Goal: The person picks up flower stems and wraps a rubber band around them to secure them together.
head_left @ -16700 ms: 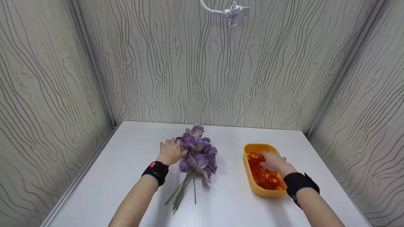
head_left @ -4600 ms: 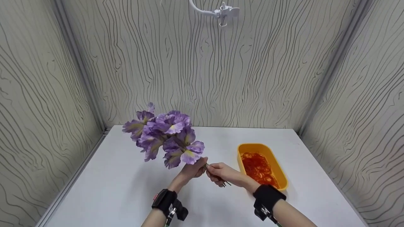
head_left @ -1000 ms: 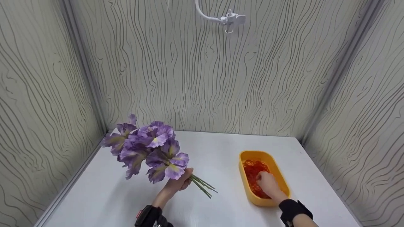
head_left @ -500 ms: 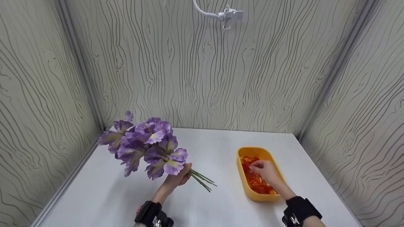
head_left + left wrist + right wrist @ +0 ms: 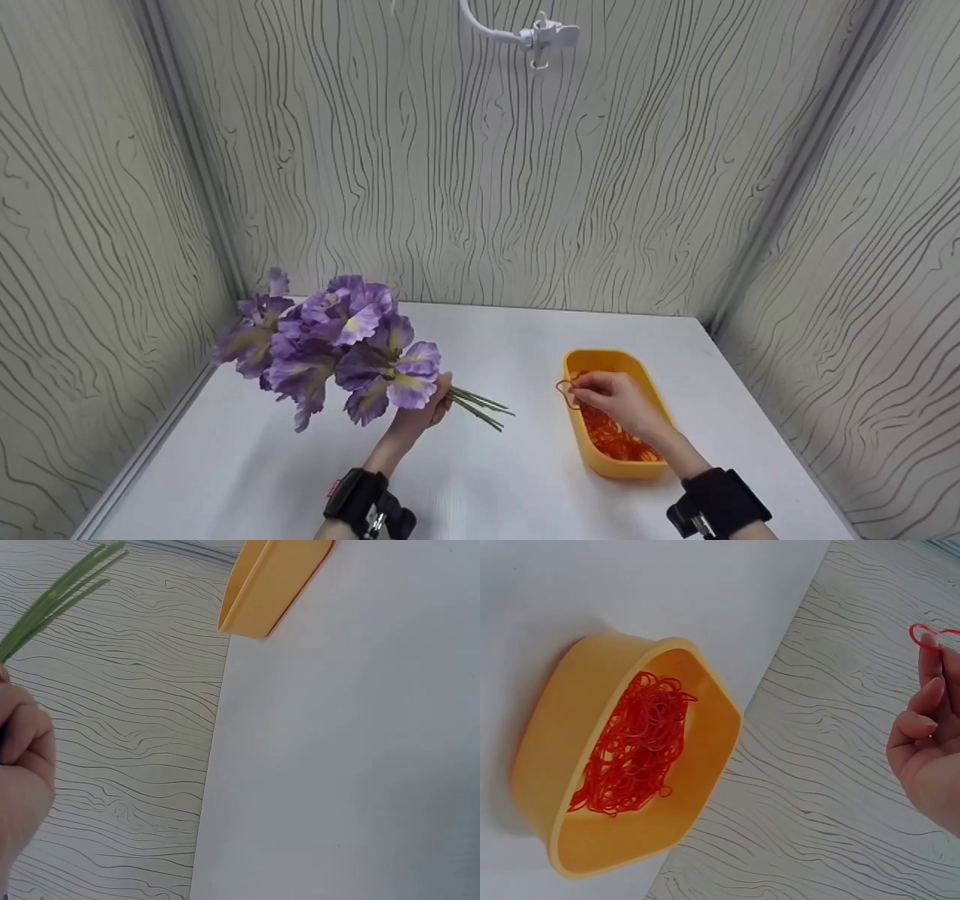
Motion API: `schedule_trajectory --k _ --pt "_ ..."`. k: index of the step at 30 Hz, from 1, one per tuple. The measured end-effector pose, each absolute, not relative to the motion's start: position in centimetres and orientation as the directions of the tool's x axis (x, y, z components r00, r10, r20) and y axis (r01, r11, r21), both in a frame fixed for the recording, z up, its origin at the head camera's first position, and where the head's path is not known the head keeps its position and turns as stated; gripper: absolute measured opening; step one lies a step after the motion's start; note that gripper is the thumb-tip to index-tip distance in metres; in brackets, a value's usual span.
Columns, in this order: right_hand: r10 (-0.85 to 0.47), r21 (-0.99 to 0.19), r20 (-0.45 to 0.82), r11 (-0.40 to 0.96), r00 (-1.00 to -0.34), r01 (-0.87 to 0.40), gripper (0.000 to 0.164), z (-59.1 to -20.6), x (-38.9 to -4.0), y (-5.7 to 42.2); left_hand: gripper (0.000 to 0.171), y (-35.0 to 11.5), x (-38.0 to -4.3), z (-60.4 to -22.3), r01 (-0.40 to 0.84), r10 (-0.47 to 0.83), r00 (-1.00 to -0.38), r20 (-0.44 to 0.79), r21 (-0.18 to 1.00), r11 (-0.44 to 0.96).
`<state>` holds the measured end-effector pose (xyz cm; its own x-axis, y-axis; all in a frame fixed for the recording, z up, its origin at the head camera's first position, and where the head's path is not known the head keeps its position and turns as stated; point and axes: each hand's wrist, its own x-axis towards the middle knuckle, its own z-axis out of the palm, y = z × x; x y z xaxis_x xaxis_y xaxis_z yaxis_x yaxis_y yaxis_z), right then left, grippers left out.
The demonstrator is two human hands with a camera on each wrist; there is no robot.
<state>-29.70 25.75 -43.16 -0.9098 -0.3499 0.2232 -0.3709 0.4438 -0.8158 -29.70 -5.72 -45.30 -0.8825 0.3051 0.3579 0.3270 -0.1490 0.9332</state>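
In the head view, my left hand (image 5: pixel 421 412) grips the green stems (image 5: pixel 480 405) of a bunch of purple irises (image 5: pixel 330 349), held up over the left of the table with the blooms leaning left. The stem ends poke out to the right of the fist and show again in the left wrist view. My right hand (image 5: pixel 621 405) pinches a thin red rubber band (image 5: pixel 913 631) between thumb and fingertips, its loop dangling over the left rim of a yellow plastic box (image 5: pixel 626 471). Inside lies a tangled heap of red rubber bands (image 5: pixel 641 742).
The white table (image 5: pixel 517 352) backs onto a wall (image 5: pixel 465 187) with a wood-grain pattern, and similar walls stand at both sides. A white clip arm (image 5: pixel 536 36) hangs at the top. Both wrists wear black straps with small cameras.
My right hand, earlier down among the rubber bands, has risen and moved left with one band pinched. My left hand has shifted the irises slightly left, tilting the stems flatter.
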Motion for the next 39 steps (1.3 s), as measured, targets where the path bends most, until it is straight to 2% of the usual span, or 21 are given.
schedule_trajectory --k 8,15,21,30,39 --pt "-0.454 -0.770 0.258 0.437 -0.853 -0.465 0.012 -41.7 -28.2 23.4 0.039 -5.4 -29.5 -44.9 0.323 0.285 -0.892 0.350 0.936 -0.138" --pt "-0.514 -0.750 0.238 0.442 -0.824 -0.492 0.012 -38.5 -25.2 20.5 0.040 -5.3 -29.9 -45.1 0.302 0.304 -0.889 0.342 0.938 -0.170" --pt "-0.535 -0.740 0.234 0.443 -0.812 -0.506 0.013 -38.2 -25.0 19.8 0.040 -5.4 -29.6 -44.5 0.304 0.307 -0.885 0.349 0.934 -0.186" --pt "-0.532 -0.735 0.269 0.426 -0.803 -0.528 0.012 -38.1 -25.3 19.6 0.043 -5.4 -29.3 -44.0 0.374 0.356 -0.808 0.469 0.876 -0.304" --pt "-0.519 -0.695 0.383 0.382 -0.764 -0.608 0.011 -38.4 -25.5 19.3 0.045 -4.8 -30.1 -45.1 0.355 0.381 -0.793 0.475 0.869 -0.345"
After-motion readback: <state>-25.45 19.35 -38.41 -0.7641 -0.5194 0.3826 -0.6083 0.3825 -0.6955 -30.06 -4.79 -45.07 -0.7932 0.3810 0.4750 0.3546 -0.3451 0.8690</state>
